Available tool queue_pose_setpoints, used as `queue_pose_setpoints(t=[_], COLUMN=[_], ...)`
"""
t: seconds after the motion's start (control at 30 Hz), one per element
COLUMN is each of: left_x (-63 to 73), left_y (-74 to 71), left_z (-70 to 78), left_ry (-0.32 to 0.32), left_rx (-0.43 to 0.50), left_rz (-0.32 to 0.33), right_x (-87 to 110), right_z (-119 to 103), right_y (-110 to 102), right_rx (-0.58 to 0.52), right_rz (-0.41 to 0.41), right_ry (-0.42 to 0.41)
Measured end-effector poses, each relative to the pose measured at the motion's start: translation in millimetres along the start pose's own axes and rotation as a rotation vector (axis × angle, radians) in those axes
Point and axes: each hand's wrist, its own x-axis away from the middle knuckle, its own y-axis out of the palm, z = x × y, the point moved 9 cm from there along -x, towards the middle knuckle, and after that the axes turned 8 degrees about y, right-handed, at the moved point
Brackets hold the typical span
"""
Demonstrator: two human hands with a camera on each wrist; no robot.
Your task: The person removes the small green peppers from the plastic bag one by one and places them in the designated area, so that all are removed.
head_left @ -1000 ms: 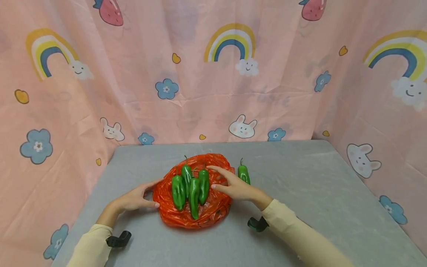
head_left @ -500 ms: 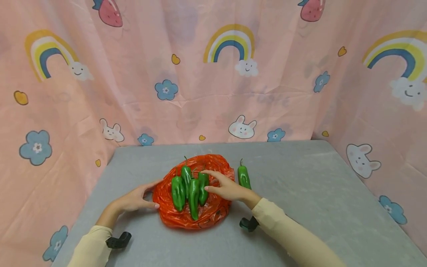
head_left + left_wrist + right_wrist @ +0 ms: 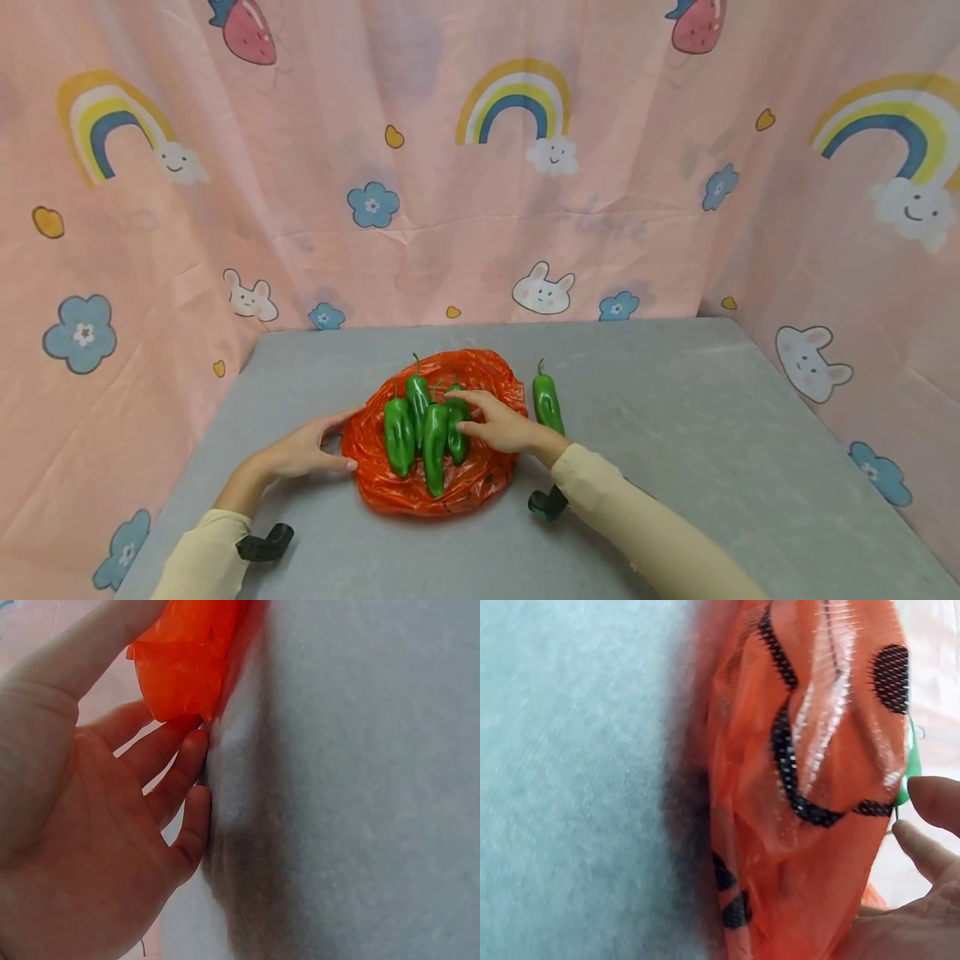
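Several green peppers [image 3: 434,450] lie side by side on a crumpled red-orange plastic bag [image 3: 480,492]. My left hand [image 3: 303,448] is at the bag's left edge, fingers and thumb spread apart. In the left wrist view its relaxed fingers reach behind a fold of the bag [image 3: 180,667], their tips near the tabletop. My right hand [image 3: 498,422] reaches over the bag from the right, fingers above the rightmost pepper [image 3: 457,442] and thumb beside it. In the right wrist view, fingertips [image 3: 915,840] are by the pepper's green end [image 3: 911,769]; the bag hides most of it.
A lone green pepper [image 3: 547,402] lies on the grey table [image 3: 675,433] right of the bag, beyond the right wrist. A pink patterned curtain [image 3: 450,250] surrounds the table's back and sides. Black wrist devices [image 3: 266,542] sit under both sleeves.
My right hand has moved left and slightly down, from the bag's right part to over the rightmost pepper on it. The left hand and the peppers have stayed in place.
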Motion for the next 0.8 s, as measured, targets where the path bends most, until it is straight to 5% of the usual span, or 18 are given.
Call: queue_pose_setpoints(t=[0.2, 0.47, 0.8], left_x=[0.1, -0.9, -2.1], left_y=[0.1, 0.0, 0.6], left_z=[0.4, 0.3, -1.3], left_ry=[-0.001, 0.014, 0.001], left_rx=[-0.008, 0.003, 0.002], left_rz=[0.003, 0.0, -0.006], right_x=[-7.8, -15.3, -14.3], right_z=[1, 8, 3], right_y=[3, 8, 6], right_rx=[0.019, 0.102, 0.131], right_rz=[0.012, 0.067, 0.104], right_ry=[-0.025, 0.09, 0.087])
